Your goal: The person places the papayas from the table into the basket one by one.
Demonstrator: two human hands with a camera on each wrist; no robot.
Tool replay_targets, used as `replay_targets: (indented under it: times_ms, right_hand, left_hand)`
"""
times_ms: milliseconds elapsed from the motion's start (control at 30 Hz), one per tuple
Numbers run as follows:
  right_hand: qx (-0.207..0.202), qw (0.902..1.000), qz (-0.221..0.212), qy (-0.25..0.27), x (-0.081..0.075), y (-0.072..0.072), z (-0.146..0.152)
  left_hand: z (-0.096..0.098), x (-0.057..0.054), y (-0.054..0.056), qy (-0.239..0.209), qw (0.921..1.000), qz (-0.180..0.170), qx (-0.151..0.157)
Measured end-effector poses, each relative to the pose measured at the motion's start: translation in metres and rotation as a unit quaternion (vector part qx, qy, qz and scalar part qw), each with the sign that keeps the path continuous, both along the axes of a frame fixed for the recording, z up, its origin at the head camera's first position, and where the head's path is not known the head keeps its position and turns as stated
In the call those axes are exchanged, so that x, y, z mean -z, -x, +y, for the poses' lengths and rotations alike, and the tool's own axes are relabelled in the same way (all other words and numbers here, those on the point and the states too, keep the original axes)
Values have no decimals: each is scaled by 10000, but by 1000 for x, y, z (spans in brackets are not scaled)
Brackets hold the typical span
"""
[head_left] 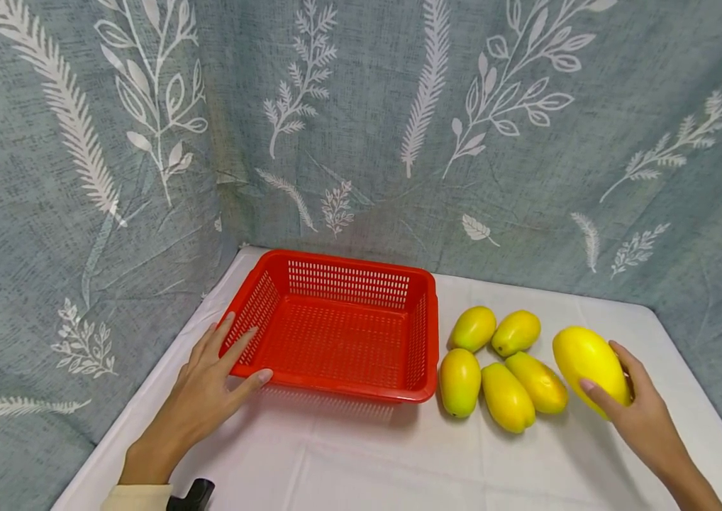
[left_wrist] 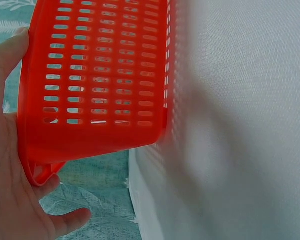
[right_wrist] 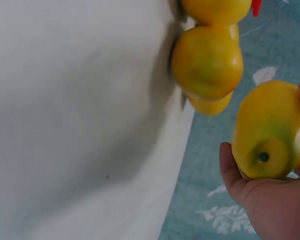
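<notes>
In the head view my left hand (head_left: 204,383) rests with spread, fairly straight fingers on the near-left corner of a red plastic basket (head_left: 361,387). The left wrist view shows the thumb against its rim and other fingers by the corner. Off to the right, my right hand (head_left: 642,408) holds a yellow papaya (head_left: 591,365) above the table, thumb on the near side and fingers behind. A green-tinged end with a small dark stem spot shows on this papaya (right_wrist: 262,135) in the right wrist view. Several more yellow-green papayas (head_left: 459,383) lie between the basket and this hand.
A white cloth (head_left: 348,461) covers the table. Blue-grey curtains (head_left: 361,142) with white leaf prints hang behind and at both sides, close to the table's edges. A black object (head_left: 195,493) shows beside the left sleeve.
</notes>
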State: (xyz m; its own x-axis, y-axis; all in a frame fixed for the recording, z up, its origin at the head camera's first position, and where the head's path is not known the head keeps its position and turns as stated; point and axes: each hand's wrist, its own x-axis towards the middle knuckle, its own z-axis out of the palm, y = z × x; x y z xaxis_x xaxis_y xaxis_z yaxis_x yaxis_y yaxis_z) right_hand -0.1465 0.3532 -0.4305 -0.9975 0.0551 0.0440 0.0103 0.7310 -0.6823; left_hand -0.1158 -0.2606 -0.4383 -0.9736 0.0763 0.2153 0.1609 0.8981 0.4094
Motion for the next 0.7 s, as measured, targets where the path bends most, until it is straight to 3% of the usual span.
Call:
replay_targets:
  times_ms: [700]
  right_hand:
    - [-1049,9919,411,580,-38,-10,-91]
  left_hand:
    - [-1,2,0,-61,10000,-27,-54]
